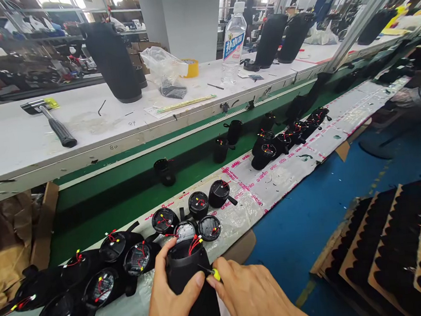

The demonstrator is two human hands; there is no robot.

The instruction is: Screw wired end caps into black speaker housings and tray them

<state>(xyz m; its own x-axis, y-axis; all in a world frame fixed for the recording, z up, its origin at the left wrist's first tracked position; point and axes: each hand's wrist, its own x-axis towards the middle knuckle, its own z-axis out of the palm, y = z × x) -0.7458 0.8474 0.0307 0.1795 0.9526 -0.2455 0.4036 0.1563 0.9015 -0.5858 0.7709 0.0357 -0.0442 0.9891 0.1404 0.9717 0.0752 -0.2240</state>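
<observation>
My left hand (170, 301) wraps around a black fabric-covered cylinder (193, 291) held upright at the bottom centre, thumb across its front. Red wires with yellow tips (194, 243) stick out of its open top. My right hand (251, 295) pinches a small yellow-tipped connector (216, 275) against the cylinder's right side. Just beyond lie several round black caps with wires (164, 221) on the plastic-covered bench edge (272, 182).
A green conveyor belt (124, 186) carries black parts. Beyond it a white bench (8, 142) holds a hammer (52, 122), a tall black cylinder (114, 60), a plastic bag (165, 70) and a water bottle (233, 41). Black foam trays (401, 244) are stacked at the lower right.
</observation>
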